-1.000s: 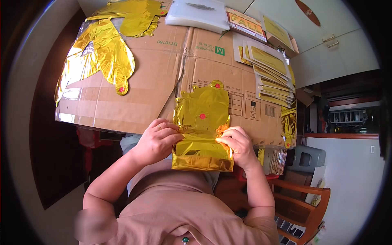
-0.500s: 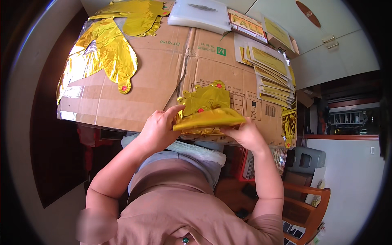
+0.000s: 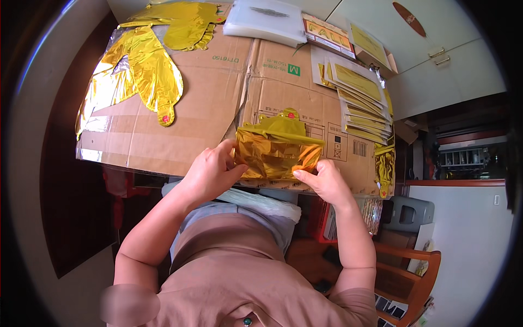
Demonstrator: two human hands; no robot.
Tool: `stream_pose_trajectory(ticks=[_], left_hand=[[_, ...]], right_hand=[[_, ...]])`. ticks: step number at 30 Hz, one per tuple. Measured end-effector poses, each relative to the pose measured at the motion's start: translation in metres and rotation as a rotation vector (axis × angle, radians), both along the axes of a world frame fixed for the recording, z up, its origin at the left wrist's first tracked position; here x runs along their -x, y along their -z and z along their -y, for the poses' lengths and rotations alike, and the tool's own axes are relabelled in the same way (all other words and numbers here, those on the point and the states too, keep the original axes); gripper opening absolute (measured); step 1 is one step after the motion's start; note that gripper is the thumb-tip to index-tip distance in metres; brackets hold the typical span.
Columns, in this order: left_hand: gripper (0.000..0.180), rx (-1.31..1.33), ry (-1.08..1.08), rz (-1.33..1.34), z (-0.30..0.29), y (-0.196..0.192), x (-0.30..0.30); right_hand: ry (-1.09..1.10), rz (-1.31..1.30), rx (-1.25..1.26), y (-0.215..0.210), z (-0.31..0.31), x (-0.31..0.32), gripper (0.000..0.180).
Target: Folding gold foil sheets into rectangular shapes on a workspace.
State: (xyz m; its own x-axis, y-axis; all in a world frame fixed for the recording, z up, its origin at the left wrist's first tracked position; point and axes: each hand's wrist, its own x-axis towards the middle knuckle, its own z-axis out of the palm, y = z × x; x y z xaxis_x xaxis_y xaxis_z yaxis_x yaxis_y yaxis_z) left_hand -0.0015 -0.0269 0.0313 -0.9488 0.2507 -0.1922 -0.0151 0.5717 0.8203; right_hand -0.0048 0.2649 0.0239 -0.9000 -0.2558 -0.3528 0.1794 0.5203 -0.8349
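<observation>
A gold foil balloon [image 3: 277,156], partly folded into a wide flat shape, lies at the near edge of the cardboard in front of me. A red tab [image 3: 292,115] shows on its far end. My left hand [image 3: 211,170] grips the balloon's left edge, thumb near its lower corner. At the opposite edge, my right hand [image 3: 322,181] pinches the foil with the thumb on top. Some of the fingertips are hidden by the foil. The folded layers underneath cannot be made out.
Flat cardboard [image 3: 210,98] covers the table. Unfolded gold balloons [image 3: 158,71] lie at the left and far left. Clear plastic sleeves [image 3: 264,24] are stacked at the back, beside a printed box [image 3: 328,37]. Packed gold foil pieces [image 3: 364,101] overlap at the right.
The raised foil layer has come down toward me and now spreads flat, showing a broad shiny face. My right hand has shifted slightly lower and left; the left hand stays at its edge.
</observation>
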Motion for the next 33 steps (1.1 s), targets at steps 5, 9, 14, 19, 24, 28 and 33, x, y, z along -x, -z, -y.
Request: stream_pose_trajectory(ticks=[5, 9, 14, 19, 24, 28, 33], left_hand=[[0.084, 0.013, 0.010, 0.002, 0.000, 0.002, -0.001], [0.089, 0.022, 0.006, -0.038, 0.000, 0.008, -0.003], [0.091, 0.040, 0.002, -0.051, -0.001, 0.012, -0.002], [0.093, 0.058, 0.001, -0.037, -0.002, 0.009, 0.001], [0.096, 0.045, -0.010, -0.064, -0.004, 0.012, -0.001], [0.097, -0.001, -0.022, -0.098, -0.003, 0.017, -0.006], [0.097, 0.002, -0.040, -0.208, -0.004, 0.030, -0.012]], right_hand=[[0.091, -0.045, 0.006, 0.018, -0.001, 0.001, 0.024], [0.127, -0.085, 0.086, 0.027, -0.001, 0.000, 0.023], [0.139, -0.121, 0.052, 0.036, -0.002, -0.001, 0.020], [0.173, -0.150, 0.025, 0.037, 0.001, -0.001, 0.019], [0.213, -0.140, 0.027, 0.039, 0.002, 0.000, 0.020], [0.236, -0.164, -0.107, 0.021, 0.011, -0.005, 0.028], [0.292, -0.323, -0.234, 0.024, 0.015, -0.011, 0.040]])
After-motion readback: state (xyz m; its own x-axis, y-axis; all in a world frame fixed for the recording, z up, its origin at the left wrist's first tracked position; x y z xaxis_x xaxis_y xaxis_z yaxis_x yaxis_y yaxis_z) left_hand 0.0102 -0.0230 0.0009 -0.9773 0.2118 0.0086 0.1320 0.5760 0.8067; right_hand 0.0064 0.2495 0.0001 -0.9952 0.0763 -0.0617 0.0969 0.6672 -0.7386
